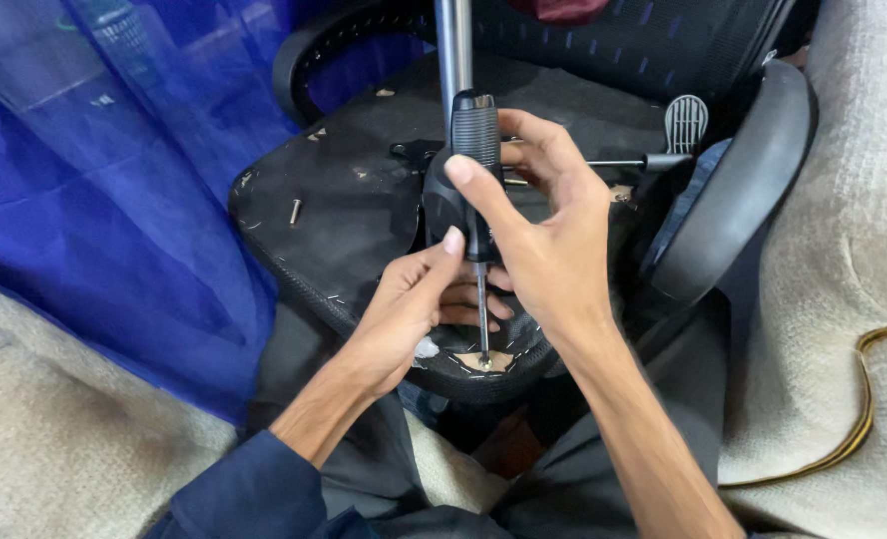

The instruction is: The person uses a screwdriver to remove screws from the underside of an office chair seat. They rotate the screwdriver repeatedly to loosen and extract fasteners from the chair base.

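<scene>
Here, right hand point(548, 240) grip closed around black screwdriver point(477, 190), left hand point(419, 299) fingers steadying its shaft, chair underside point(344, 210)

Left of my grip, sheer blue fabric point(94, 190) hangs in folds with light glowing through it. Beige carpeted floor point(843, 250) spreads to the right and below-left, and a thin yellow cable point(868, 399) loops across it on the right.
</scene>
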